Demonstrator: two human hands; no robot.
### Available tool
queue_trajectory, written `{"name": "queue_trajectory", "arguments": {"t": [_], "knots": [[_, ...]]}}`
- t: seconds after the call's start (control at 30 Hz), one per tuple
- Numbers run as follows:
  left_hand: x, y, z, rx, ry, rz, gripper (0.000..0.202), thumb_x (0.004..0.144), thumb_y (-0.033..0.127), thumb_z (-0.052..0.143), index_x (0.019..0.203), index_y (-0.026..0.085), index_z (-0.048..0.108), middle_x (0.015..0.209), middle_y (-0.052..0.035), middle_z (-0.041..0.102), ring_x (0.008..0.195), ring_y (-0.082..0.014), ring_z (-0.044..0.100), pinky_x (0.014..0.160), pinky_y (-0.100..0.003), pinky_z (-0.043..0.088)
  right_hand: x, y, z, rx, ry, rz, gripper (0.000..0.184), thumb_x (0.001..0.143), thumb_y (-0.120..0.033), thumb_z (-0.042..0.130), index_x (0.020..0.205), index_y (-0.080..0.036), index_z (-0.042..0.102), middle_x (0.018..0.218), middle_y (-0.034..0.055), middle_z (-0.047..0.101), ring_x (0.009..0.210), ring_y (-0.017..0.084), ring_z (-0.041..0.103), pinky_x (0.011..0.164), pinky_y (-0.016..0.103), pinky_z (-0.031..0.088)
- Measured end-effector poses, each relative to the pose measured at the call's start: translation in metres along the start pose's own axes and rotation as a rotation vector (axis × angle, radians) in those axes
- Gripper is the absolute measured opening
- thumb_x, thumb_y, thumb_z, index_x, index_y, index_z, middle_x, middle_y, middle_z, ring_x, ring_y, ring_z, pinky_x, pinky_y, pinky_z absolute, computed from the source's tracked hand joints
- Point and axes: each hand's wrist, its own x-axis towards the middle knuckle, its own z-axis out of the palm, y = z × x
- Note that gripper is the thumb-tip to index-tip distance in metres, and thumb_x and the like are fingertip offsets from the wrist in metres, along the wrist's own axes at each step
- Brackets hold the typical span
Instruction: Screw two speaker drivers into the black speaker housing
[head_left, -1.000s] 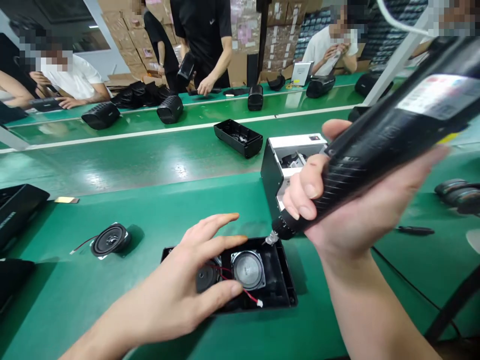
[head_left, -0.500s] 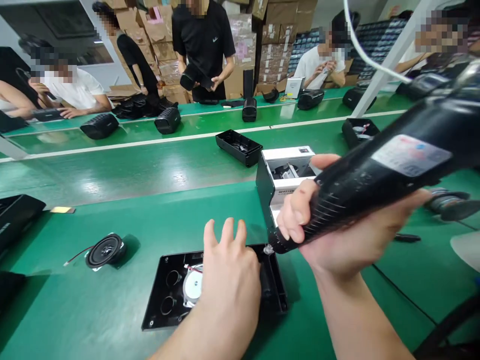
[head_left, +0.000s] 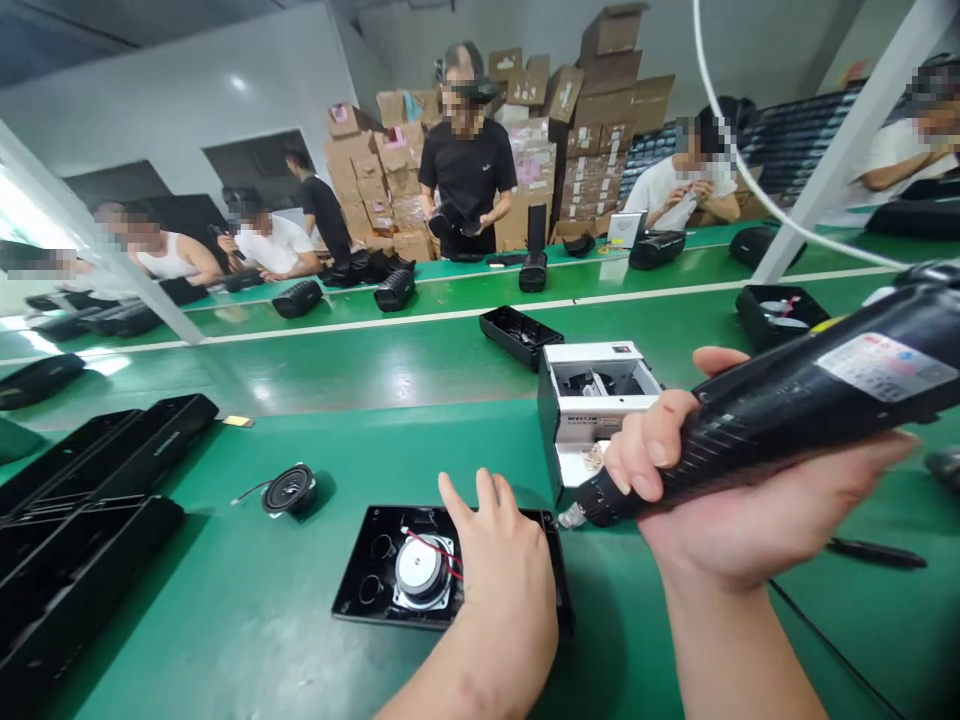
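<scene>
My right hand is wrapped round a black electric screwdriver, held at a slant. Its tip points down and left, close to the far right corner of a black speaker housing panel; whether it touches cannot be told. Over the right half of the panel lies my left hand, palm down with fingers spread, hiding what is beneath. A round speaker driver with a silver back and red wires sits in the panel, left of that hand. Another black speaker driver lies loose on the table, farther left.
Behind the screwdriver tip stands a white and black screw feeder. Black housings are stacked at left; an open housing lies beyond. A white cable hangs at right. Co-workers are across the green line.
The view has tilted up and turned left. More of the silver driver shows beside my left hand. The screwdriver tip has shifted slightly right, from over the panel's edge to its corner.
</scene>
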Motion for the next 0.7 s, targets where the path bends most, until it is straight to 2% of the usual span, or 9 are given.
{"name": "queue_trajectory", "arguments": {"t": [0.13, 0.27, 0.37, 0.43, 0.53, 0.6, 0.7], "knots": [[0.005, 0.001, 0.003, 0.008, 0.062, 0.036, 0.043, 0.062, 0.042, 0.091, 0.095, 0.016, 0.084, 0.122, -0.0264, 0.070, 0.128, -0.0542, 0.053, 0.108, -0.094, 0.021, 0.003, -0.005, -0.005, 0.017, 0.003, -0.030, 0.067, 0.080, -0.089, 0.052, 0.105, -0.032, 0.076, 0.051, -0.0034, 0.059, 0.030, 0.015, 0.042, 0.029, 0.028, 0.038], [0.006, -0.001, 0.002, 0.013, 0.151, 0.087, 0.017, 0.074, 0.031, 0.083, 0.086, 0.018, 0.084, 0.107, -0.0212, 0.075, 0.120, -0.0490, 0.060, 0.108, -0.088, 0.032, -0.001, -0.015, -0.003, 0.036, 0.081, 0.006, 0.061, 0.074, -0.085, 0.063, 0.101, -0.032, 0.077, 0.050, -0.0015, 0.056, 0.033, 0.017, 0.043, 0.031, 0.029, 0.038], [0.005, -0.007, 0.003, -0.015, 0.232, 0.129, 0.004, 0.077, 0.022, 0.077, 0.078, 0.023, 0.081, 0.106, -0.0144, 0.076, 0.115, -0.0439, 0.064, 0.106, -0.082, 0.040, -0.002, -0.019, -0.006, 0.036, 0.157, 0.021, 0.057, 0.075, -0.081, 0.067, 0.100, -0.031, 0.076, 0.049, -0.0008, 0.053, 0.035, 0.016, 0.042, 0.032, 0.029, 0.037], [0.004, -0.014, 0.002, -0.066, 0.280, 0.153, 0.008, 0.077, 0.018, 0.075, 0.072, 0.024, 0.077, 0.110, -0.0113, 0.077, 0.112, -0.0418, 0.067, 0.103, -0.083, 0.043, 0.000, -0.017, -0.011, 0.030, 0.130, 0.006, 0.059, 0.075, -0.084, 0.064, 0.099, -0.032, 0.076, 0.048, -0.0010, 0.053, 0.034, 0.017, 0.042, 0.031, 0.029, 0.037], [-0.003, -0.030, -0.003, -0.166, 0.360, 0.169, 0.011, 0.081, 0.014, 0.067, 0.074, 0.022, 0.071, 0.129, -0.0077, 0.073, 0.120, -0.0394, 0.065, 0.103, -0.086, 0.042, 0.005, -0.013, -0.019, 0.049, 0.038, -0.022, 0.064, 0.075, -0.089, 0.058, 0.098, -0.032, 0.076, 0.048, -0.0018, 0.055, 0.031, 0.016, 0.042, 0.029, 0.028, 0.038], [-0.012, -0.044, -0.007, -0.259, 0.428, 0.182, 0.014, 0.086, 0.010, 0.059, 0.081, 0.021, 0.067, 0.139, -0.0058, 0.068, 0.126, -0.0344, 0.062, 0.108, -0.080, 0.042, 0.006, -0.014, -0.018, 0.082, 0.021, -0.029, 0.063, 0.078, -0.087, 0.057, 0.099, -0.032, 0.076, 0.049, -0.0030, 0.055, 0.029, 0.014, 0.041, 0.028, 0.027, 0.038], [-0.026, -0.062, -0.007, -0.481, 0.561, 0.293, 0.015, 0.089, 0.008, 0.054, 0.087, 0.022, 0.060, 0.131, -0.0046, 0.071, 0.118, -0.0258, 0.065, 0.108, -0.063, 0.046, 0.001, -0.019, -0.008, 0.133, -0.004, -0.027, 0.060, 0.082, -0.083, 0.058, 0.103, -0.029, 0.076, 0.051, -0.0047, 0.054, 0.028, 0.011, 0.038, 0.028, 0.023, 0.033]]}}
